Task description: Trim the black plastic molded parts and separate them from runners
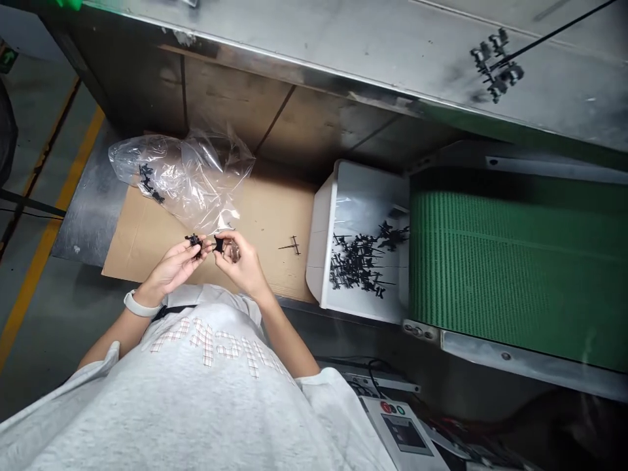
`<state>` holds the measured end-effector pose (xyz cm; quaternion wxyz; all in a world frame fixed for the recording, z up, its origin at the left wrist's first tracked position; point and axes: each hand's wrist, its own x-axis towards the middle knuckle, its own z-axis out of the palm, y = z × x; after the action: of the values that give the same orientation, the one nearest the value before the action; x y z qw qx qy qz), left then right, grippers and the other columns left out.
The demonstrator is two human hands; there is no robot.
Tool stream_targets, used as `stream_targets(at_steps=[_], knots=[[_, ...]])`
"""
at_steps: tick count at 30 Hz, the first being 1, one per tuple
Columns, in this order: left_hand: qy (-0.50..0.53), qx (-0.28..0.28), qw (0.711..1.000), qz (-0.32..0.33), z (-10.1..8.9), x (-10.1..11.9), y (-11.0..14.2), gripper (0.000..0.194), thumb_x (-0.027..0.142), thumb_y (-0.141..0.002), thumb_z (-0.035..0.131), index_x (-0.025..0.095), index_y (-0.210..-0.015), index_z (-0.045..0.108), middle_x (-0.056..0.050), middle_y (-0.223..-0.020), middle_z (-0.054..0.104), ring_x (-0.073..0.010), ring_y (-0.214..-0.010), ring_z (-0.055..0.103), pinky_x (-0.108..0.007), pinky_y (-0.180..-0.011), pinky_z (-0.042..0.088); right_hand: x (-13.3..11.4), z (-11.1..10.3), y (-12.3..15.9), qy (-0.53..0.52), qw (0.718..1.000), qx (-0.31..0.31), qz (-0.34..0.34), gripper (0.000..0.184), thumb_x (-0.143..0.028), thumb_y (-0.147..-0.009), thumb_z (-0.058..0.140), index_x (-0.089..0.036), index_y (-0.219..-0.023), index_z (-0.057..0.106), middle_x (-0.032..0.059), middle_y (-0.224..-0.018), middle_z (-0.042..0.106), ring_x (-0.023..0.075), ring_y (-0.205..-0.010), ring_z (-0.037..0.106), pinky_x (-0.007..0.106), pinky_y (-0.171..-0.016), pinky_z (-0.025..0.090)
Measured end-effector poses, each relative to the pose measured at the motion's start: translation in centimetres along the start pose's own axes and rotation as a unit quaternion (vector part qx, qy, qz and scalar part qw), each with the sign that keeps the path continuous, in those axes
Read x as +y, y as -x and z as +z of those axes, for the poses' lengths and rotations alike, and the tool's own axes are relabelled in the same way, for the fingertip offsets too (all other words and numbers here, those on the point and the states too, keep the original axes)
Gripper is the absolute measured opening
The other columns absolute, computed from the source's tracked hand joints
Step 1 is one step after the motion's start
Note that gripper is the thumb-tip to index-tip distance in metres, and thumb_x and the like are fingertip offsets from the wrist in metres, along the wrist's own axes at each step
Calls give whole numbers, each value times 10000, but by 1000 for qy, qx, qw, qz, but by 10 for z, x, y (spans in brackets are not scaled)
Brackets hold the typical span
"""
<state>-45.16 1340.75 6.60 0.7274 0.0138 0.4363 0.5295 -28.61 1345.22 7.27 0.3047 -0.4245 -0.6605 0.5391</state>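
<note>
Close together over the cardboard sheet [132, 242], both hands are closed on small black plastic parts. My left hand [176, 265] pinches a dark, branched plastic part [195, 242] between thumb and fingers. In my right hand [240, 261], thumb and fingertips grip another black plastic piece [218, 244]. Whether the two pieces are joined cannot be made out. Just beyond the hands lies a clear plastic bag [196, 176] with several black parts [148, 183] in it. A thin black sprue [294, 245] lies on the cardboard to the right.
A white bin [321, 248] holds a heap of black plastic parts [358, 261]. Right of it is a green conveyor belt [490, 275]. A metal ledge [343, 46] runs across the far side, with a blurred black part cluster [498, 65] above it. A control panel [405, 432] stands below.
</note>
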Motion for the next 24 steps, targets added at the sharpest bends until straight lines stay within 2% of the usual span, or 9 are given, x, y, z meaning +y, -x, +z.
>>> stream_targets(at_steps=[4,8,14,20,24], knots=[[-12,-29,999,16,15,-3,5,126,92,-802,717,116,-917,673,-100,-1014,741,-191,-1072,679,-313,-1015,501,-10,-6,6,-27,999,34,-14,255,-249,-810,612,-189,-1054,576,-8,-817,550,74,-567,436,238,-576,406],[-46,-66,996,29,19,0,14,239,212,-780,782,125,-975,676,-129,-1095,737,-260,-1216,618,-435,-1128,412,-16,-13,14,-68,996,55,4,311,-261,-804,640,-198,-1102,573,9,-881,582,67,-562,418,234,-562,398],[-74,-70,994,25,30,0,28,345,293,-704,852,145,-985,718,-95,-1031,755,-235,-1151,655,-380,-1129,416,-25,-21,24,-107,992,57,21,323,-302,-791,691,-200,-1079,589,8,-888,584,58,-552,415,238,-549,381],[-84,-90,992,24,42,-7,37,392,310,-711,846,166,-1057,733,-94,-1090,740,-245,-1114,669,-424,-1113,437,-34,-25,35,-95,993,70,25,322,-296,-805,690,-199,-1102,616,-11,-765,571,73,-538,413,247,-528,360],[-82,-94,992,18,44,-9,39,376,308,-720,840,177,-1057,736,-86,-1110,734,-242,-1112,669,-433,-1104,454,-32,-26,40,-89,991,93,27,335,-278,-789,708,-203,-1109,637,11,-867,615,54,-532,406,239,-513,348]])
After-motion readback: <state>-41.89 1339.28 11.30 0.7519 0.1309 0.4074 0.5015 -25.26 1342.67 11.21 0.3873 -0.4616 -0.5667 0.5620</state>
